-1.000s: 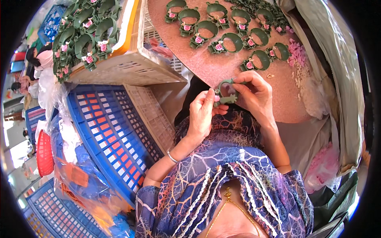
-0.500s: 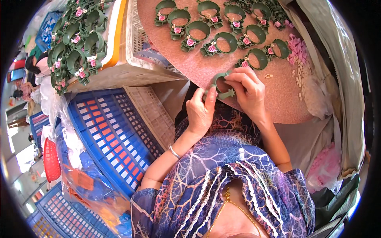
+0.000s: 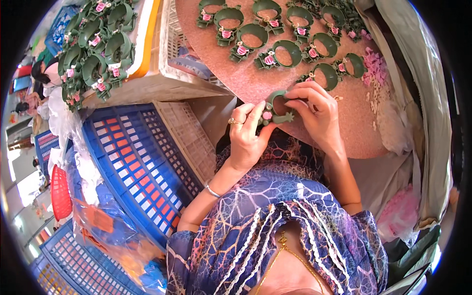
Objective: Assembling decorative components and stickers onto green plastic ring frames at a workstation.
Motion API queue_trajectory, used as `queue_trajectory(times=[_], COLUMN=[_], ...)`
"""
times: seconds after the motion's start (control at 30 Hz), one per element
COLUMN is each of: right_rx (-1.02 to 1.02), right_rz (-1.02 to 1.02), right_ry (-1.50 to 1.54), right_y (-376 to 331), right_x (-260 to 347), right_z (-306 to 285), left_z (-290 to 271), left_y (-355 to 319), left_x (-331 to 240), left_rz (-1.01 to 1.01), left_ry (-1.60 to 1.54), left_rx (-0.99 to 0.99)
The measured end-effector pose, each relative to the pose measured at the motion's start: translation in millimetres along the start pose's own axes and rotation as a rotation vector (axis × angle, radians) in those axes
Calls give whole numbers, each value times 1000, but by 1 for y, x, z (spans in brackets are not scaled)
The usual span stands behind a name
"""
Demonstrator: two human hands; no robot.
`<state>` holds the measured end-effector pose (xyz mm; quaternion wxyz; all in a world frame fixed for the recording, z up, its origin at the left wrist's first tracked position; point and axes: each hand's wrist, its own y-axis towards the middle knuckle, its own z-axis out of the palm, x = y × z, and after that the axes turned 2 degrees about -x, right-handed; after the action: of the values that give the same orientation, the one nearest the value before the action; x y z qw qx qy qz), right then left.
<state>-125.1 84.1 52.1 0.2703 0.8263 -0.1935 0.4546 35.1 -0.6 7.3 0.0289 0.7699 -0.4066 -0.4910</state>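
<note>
A green plastic ring-shaped figure with a small pink rose on its side is held over the table's near edge. My left hand grips its knobbly end, thumb below and fingers above. My right hand is closed at the ring's right side, with thumb and forefinger on the rim; the fingertips partly hide that side. Beyond my hands, several similar green figures with pink roses lie in loose rows on the speckled pinkish table.
Loose pink flowers and small cream pieces lie on the table's right. At left, more green figures fill a pale box top. Below stand a blue basket and a red basket. Grey cloth hangs at right.
The figure has turned in my hands, so its pink rose now shows. My left fingers have shifted along it, and my right hand has moved slightly right.
</note>
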Motion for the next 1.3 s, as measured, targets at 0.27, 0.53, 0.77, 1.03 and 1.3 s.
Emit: queue_trajectory(times=[0.27, 0.53, 0.77, 1.03, 1.3], right_rx=[240, 364, 385, 558, 488], right_rz=[179, 251, 400, 367, 162], right_ry=[-27, -88, -27, -205, -388], right_y=[15, 33, 38, 60, 52], right_x=[25, 45, 41, 40, 45], right_z=[-7, -5, 1, -2, 11], left_z=[2, 5, 5, 2, 5], left_y=[12, 12, 9, 10, 9], left_x=[-12, -12, -9, -6, -5], left_rz=[-113, -132, -136, -111, -93], left_ry=[41, -15, -81, -91, -70], left_rx=[-2, -20, -4, 9, -12])
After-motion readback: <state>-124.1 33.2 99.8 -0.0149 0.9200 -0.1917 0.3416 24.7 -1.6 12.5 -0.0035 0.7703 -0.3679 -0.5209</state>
